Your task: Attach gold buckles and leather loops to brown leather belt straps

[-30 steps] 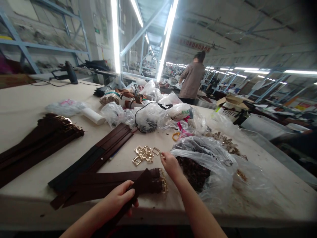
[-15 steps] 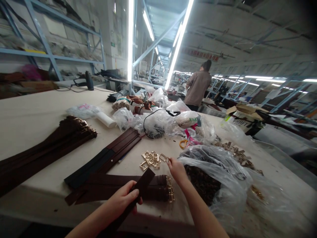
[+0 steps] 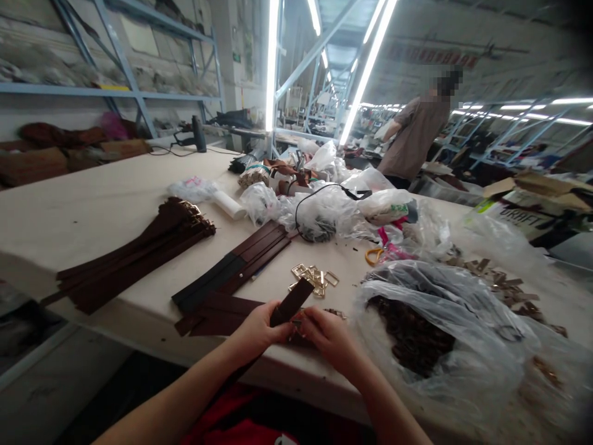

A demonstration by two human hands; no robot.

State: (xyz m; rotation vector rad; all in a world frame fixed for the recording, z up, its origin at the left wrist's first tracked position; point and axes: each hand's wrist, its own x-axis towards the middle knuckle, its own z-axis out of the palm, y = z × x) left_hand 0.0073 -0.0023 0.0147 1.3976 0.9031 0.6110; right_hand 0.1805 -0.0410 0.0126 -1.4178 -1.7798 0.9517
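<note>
Gripping a dark brown strap (image 3: 296, 298) in the left hand (image 3: 259, 326), fingers and thumb closed around it, front end sticking out toward 1 o'clock. Strap is over the near edge of the table (image 3: 115, 185), tail running down at 7 o'clock. Right hand (image 3: 328, 337) is just beside it at 4 o'clock, fingers bent in, tips pinched on a small metal piece (image 3: 297, 322); mostly hidden, exact shape can't be told.

Under and behind the hands, a stack of brown straps (image 3: 227, 314) lies flat, loose ends at 9 o'clock, partly covered. Loose gold buckles (image 3: 319, 285) are heaped near the strap tip at 1 o'clock. At 10 to 11 o'clock, black and brown strips (image 3: 208, 281); farther out at 10, a fanned bundle of buckled straps (image 3: 139, 266).

At 3 o'clock, an open clear plastic bag (image 3: 491, 358) with dark brown pieces (image 3: 417, 340) inside. Yellow-handled scissors (image 3: 373, 256) at 1 to 2. White roll (image 3: 229, 205) at 11, crumpled plastic bags (image 3: 324, 210) at 12. Beyond: open carton (image 3: 523, 210) at 2, a standing person (image 3: 412, 136) in a brown top at 1.
</note>
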